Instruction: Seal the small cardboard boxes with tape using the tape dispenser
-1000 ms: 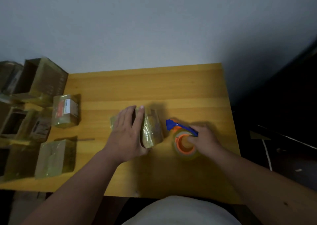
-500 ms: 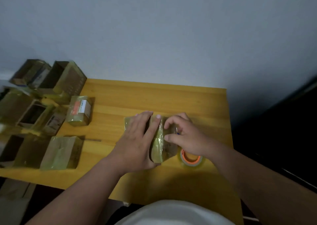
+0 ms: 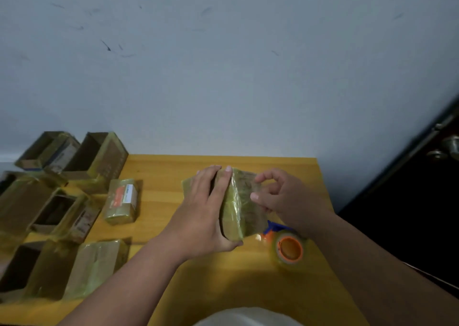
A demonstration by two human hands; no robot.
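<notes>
Box [image 3: 244, 209], glossy with tape: left grip [image 3: 203, 211] clasps it, right grip [image 3: 285, 196] pinches it.

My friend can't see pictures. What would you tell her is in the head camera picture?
A person's left hand holds a small tape-wrapped cardboard box on a yellow wooden table, while the right hand touches the box's right side with fingers and thumb. A tape dispenser with an orange core lies beside it, and more boxes, some open, crowd the table's left edge.
</notes>
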